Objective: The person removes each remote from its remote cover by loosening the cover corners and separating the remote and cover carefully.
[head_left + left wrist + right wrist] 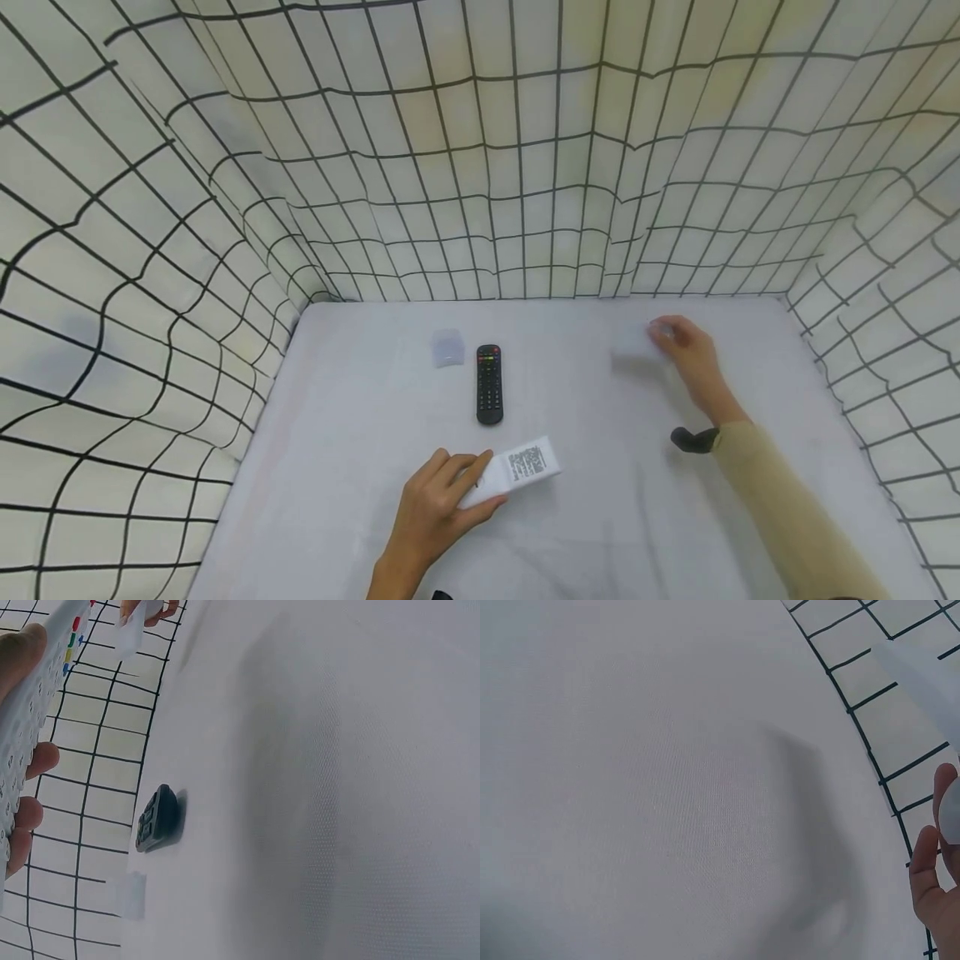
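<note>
My left hand (435,508) grips a white remote control (531,463) above the table. Its printed label faces up in the head view, and its buttons, some coloured, show in the left wrist view. A black remote control (489,385) lies on the table beyond that hand, buttons up. At the back right, my right hand (693,362) pinches a pale, see-through flat piece (130,636) above the table. A whitish rounded part (950,815) shows by its fingers in the right wrist view; its kind is unclear.
Left of the black remote control lies a small translucent bluish square (448,347). The white table (337,467) is bordered at the back and sides by pale cloth with a black grid pattern (525,167).
</note>
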Demonstrator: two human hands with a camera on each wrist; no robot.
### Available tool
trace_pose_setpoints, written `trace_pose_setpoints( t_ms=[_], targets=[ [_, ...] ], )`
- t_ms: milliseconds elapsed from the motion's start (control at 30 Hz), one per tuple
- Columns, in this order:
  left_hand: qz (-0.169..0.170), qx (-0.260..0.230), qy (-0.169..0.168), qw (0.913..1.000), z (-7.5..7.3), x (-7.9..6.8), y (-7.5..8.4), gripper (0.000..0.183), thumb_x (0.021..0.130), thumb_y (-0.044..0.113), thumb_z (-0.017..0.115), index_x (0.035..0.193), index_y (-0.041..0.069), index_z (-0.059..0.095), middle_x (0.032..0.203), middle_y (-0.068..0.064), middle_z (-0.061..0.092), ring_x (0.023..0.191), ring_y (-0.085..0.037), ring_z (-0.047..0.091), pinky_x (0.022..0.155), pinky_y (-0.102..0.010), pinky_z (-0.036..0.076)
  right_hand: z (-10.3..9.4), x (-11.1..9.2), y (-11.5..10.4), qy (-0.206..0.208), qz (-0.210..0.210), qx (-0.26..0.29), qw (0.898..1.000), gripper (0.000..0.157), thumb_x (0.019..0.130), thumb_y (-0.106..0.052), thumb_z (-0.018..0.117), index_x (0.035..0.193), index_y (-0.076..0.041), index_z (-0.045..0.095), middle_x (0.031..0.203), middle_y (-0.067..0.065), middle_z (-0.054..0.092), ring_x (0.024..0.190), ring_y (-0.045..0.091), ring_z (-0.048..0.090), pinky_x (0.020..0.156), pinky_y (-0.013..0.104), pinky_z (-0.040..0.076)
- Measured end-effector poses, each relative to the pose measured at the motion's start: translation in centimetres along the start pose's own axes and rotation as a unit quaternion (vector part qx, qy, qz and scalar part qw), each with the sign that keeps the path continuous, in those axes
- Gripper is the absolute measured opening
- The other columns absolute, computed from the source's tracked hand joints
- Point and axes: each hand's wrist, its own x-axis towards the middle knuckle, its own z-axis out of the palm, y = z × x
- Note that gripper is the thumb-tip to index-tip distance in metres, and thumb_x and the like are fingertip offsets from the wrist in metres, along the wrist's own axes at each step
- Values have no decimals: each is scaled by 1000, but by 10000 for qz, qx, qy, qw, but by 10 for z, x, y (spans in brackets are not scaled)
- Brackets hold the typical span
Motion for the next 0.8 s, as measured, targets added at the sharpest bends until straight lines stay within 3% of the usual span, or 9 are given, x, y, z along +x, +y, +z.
trace_pose_setpoints(
  t_ms=[200, 400, 467, 633, 700, 800],
  targets=[
    [-117, -30, -55, 9999, 1, -5, 2, 57, 72, 42, 94, 119, 14, 79, 99, 4, 76, 73, -6, 50, 60, -9, 40, 6, 15, 3, -22, -173, -61, 9998, 48, 106, -42, 59, 140, -7, 58, 139, 8, 60, 115, -7, 53, 117, 50, 43],
    [-134, -20, -32, 9999, 2, -9, 2, 56, 74, 44, 93, 119, 14, 79, 98, 4, 75, 73, -6, 49, 60, -9, 39, 11, 27, 4, -66, -43, 16, 10000, 49, 106, -40, 59, 141, -5, 56, 143, 16, 58, 112, -6, 51, 120, 55, 39],
    [-93, -13, 29, 10000, 1, -9, 2, 56, 73, 43, 93, 119, 14, 78, 98, 4, 75, 72, -6, 49, 60, -8, 39, 13, 31, 5, -84, 23, 19, 10000, 49, 107, -38, 58, 142, -4, 55, 143, 19, 58, 110, -5, 51, 115, 49, 43],
    [-50, -8, 93, 9999, -1, -9, 3, 57, 72, 42, 93, 120, 15, 78, 98, 4, 75, 72, -7, 49, 60, -8, 38, 20, 38, 13, -112, 53, 21, 9999, 50, 108, -36, 57, 143, -1, 54, 144, 23, 56, 124, 19, 54, 116, 49, 40],
    [-48, -2, 101, 9999, -1, -9, 3, 57, 72, 42, 94, 120, 15, 78, 98, 4, 75, 72, -7, 49, 60, -8, 38, 22, 41, 16, -103, 21, -11, 9999, 50, 108, -37, 57, 142, 0, 54, 145, 23, 56, 135, 32, 50, 123, 58, 32],
    [-48, 5, 123, 9999, -2, -9, 2, 57, 72, 42, 94, 119, 14, 78, 98, 4, 75, 72, -7, 49, 60, -9, 39, 24, 46, 21, -79, 3, -54, 10000, 48, 108, -34, 57, 141, 1, 54, 146, 24, 55, 144, 40, 45, 126, 59, 26]
  ],
)
